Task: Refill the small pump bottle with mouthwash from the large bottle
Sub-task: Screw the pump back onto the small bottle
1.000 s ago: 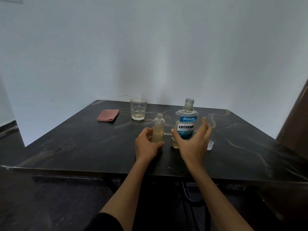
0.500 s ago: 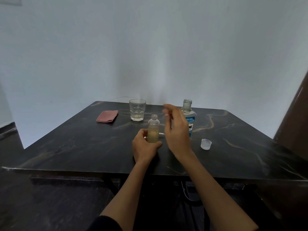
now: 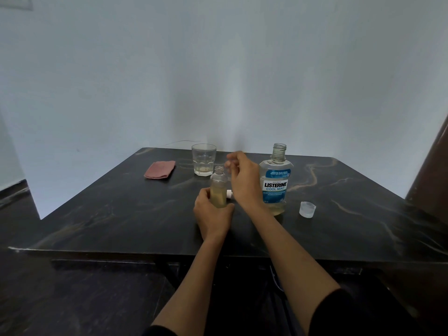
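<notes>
Bottle (image 3: 219, 187), light and slick at centre frame, sits in left grip (image 3: 213, 215); right grip (image 3: 243, 177) hovers, blurred, contents unclear.

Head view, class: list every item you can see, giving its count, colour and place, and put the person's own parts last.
table: one, black marbled, fills the foreground
small bottle: one, clear with yellowish liquid, uncapped, centre, upright
large bottle: one, clear with blue label, uncapped, right of the small bottle
cap: one, translucent white, right of the large bottle
glass: one, clear, behind the small bottle
cloth: one, pink, folded, left of the glass
left hand: one, holds the small bottle's base
right hand: one, raised beside the small bottle's neck, blurred
</notes>
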